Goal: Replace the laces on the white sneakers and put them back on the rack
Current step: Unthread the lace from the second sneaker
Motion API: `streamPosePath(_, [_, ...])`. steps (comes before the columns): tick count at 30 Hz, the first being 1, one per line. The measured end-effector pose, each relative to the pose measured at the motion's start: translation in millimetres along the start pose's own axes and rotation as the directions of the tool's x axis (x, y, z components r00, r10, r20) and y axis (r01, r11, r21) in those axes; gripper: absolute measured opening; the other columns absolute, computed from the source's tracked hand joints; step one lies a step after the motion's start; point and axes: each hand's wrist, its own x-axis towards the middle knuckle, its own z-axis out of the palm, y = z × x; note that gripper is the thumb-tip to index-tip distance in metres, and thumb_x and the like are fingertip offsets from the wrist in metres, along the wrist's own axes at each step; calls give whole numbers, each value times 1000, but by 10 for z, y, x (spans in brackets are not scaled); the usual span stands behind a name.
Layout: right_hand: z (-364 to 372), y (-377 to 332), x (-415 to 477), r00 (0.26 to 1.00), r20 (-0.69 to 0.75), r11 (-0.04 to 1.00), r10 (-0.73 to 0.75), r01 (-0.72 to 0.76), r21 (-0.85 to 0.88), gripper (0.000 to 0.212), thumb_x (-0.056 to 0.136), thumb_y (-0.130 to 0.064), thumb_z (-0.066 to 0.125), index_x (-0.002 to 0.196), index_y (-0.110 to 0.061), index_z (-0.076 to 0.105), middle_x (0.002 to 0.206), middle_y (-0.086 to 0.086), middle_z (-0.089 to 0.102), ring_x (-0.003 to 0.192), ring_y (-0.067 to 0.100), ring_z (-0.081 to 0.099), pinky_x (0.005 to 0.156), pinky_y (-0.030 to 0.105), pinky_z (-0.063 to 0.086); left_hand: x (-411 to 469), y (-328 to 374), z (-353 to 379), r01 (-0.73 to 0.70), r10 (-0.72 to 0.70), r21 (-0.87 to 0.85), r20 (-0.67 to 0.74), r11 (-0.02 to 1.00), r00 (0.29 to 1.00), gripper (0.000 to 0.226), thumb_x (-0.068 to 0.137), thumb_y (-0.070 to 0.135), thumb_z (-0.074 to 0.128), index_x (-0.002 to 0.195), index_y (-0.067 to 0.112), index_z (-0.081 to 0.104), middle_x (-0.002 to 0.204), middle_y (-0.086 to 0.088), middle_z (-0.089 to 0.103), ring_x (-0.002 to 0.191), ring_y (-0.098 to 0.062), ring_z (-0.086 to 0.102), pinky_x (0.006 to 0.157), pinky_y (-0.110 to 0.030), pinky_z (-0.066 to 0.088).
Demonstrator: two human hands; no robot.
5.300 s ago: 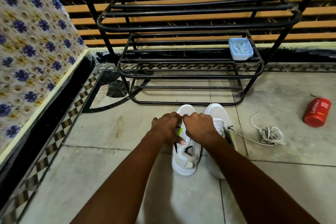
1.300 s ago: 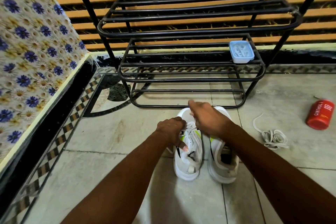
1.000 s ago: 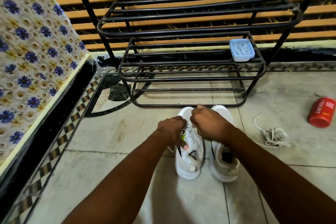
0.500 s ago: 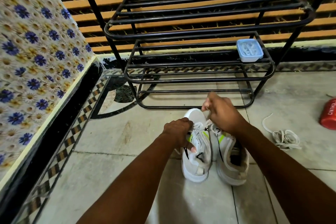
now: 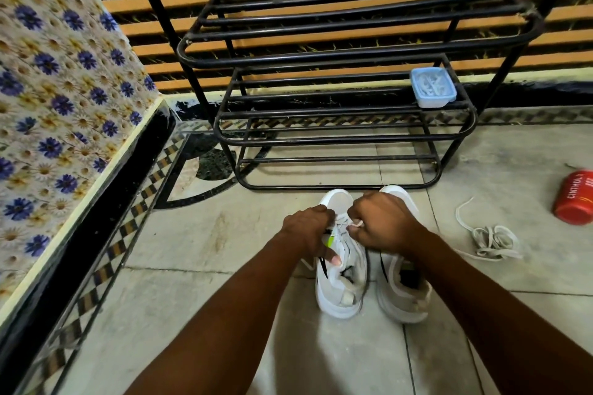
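The white sneakers (image 5: 340,298) stand side by side on the floor at six o'clock of the rack (image 5: 346,138), toes toward it. The left hand (image 5: 309,228), fingers curled, grips one shoe's eyelet edge, and the right hand (image 5: 382,221) pinches a white lace (image 5: 355,224) above its tongue. The lace looks limp and light, best pinched near its tip; the shoe seems soft-sided, best steadied at the collar. A loose lace (image 5: 491,240) lies at three o'clock.

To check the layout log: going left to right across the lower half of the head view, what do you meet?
Floral cloth → sneaker being laced → second sneaker → loose laces → red can.
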Motion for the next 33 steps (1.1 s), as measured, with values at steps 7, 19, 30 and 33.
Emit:
streamPosePath(7, [170, 89, -61, 992, -41, 928, 119, -97, 359, 35, 67, -37, 59, 51, -19, 33, 52, 1, 45, 57, 21, 47, 55, 29, 34, 3, -95, 21, -60, 56, -94, -45, 994, 997, 103, 57, 69, 89, 139, 22, 46, 136, 0, 55, 124, -26, 55, 99, -47, 50])
streamPosePath(19, [251, 7, -80, 887, -196, 890, 419, -358, 283, 17, 74, -22, 76, 85, -9, 74, 82, 12, 71, 85, 35, 63, 74, 30, 41, -131, -136, 195, -211, 178, -266, -141, 941, 974, 81, 75, 66, 78, 137, 32, 38, 125, 9, 44, 118, -25, 53, 94, -40, 48])
streamPosePath(30, [51, 117, -55, 860, -289, 907, 421, -404, 119, 18, 70, -23, 50, 62, -10, 58, 60, 12, 55, 67, 36, 56, 58, 31, 32, -149, -179, 247, -284, 248, -139, -226, 949, 942, 72, 79, 77, 65, 134, 35, 45, 143, 2, 51, 132, -25, 52, 92, -46, 53])
streamPosePath(33, [-50, 250, 48, 887, -74, 884, 456, -441, 157, 19, 83, -35, 57, 74, -19, 59, 72, 11, 54, 82, 38, 60, 66, 30, 32, -163, -191, 250, -244, 211, -175, -189, 954, 959, 75, 77, 76, 68, 135, 35, 44, 155, -1, 46, 140, -28, 48, 98, -45, 50])
